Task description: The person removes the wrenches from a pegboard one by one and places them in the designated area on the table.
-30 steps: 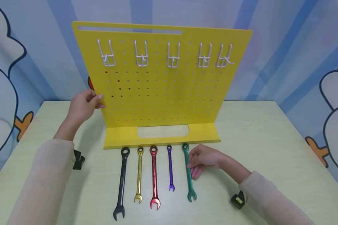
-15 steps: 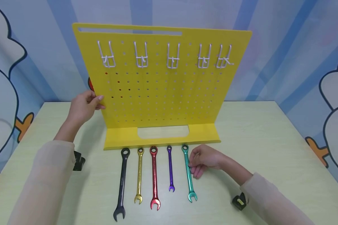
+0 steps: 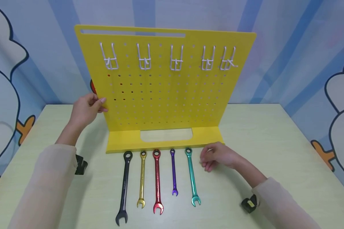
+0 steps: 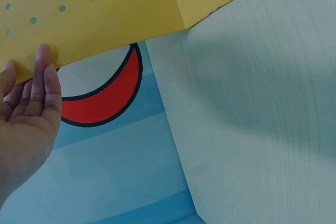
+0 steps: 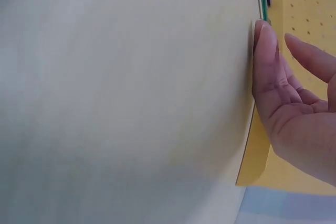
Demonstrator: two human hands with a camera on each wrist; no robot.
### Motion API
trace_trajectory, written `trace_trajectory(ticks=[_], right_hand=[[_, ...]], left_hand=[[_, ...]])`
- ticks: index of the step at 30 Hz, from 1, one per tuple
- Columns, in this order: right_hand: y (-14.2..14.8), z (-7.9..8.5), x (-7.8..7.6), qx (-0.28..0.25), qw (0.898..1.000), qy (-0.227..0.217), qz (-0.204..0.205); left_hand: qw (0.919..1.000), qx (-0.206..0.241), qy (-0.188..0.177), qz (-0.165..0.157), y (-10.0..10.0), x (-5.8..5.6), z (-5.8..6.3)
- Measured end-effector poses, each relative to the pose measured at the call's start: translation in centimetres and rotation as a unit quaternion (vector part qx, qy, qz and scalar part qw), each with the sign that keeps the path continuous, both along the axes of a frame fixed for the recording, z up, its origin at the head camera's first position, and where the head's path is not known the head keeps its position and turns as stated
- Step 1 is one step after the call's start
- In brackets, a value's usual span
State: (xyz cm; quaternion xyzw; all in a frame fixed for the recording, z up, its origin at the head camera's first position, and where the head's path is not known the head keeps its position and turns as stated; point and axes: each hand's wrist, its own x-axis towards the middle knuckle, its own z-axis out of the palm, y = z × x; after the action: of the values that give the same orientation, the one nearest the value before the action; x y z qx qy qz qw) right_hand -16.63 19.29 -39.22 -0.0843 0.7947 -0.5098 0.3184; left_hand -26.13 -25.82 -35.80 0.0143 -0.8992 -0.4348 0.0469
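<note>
A yellow pegboard point(image 3: 166, 105) stands upright on its base, white wire hooks point(image 3: 176, 62) lined up along its upper part. My left hand point(image 3: 85, 109) pinches its left edge, which the left wrist view shows from the side. Below the base lie several combination wrenches in a row: black point(image 3: 124, 187), gold point(image 3: 142, 179), red point(image 3: 157, 183), purple point(image 3: 174, 171) and green point(image 3: 192, 176). To the right of the green wrench, near the base's front right corner, my right hand point(image 3: 219, 155) holds nothing, its fingers loosely bent and thumb apart in the right wrist view.
The light wooden table point(image 3: 261, 133) extends around the board on both sides. Behind it rises a blue wall point(image 3: 275, 63) with cartoon drawings. A small black device point(image 3: 249, 203) is strapped at the right wrist.
My right hand has come off the green wrench and moved right and slightly up toward the board's base. The left hand stays on the board's edge.
</note>
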Motion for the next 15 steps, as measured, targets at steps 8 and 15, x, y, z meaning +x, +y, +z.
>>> trace_trajectory(ticks=[8,15], right_hand=[[1.6,0.7,-0.7,-0.016,0.999,0.015,-0.036],[2.7,1.8,-1.1,-0.008,0.990,0.098,-0.104]], left_hand=[[0.9998,0.019,0.001,0.004,-0.3,-0.3,-0.3],[1.0000,0.000,0.002,0.008,-0.9,-1.1,-1.4]])
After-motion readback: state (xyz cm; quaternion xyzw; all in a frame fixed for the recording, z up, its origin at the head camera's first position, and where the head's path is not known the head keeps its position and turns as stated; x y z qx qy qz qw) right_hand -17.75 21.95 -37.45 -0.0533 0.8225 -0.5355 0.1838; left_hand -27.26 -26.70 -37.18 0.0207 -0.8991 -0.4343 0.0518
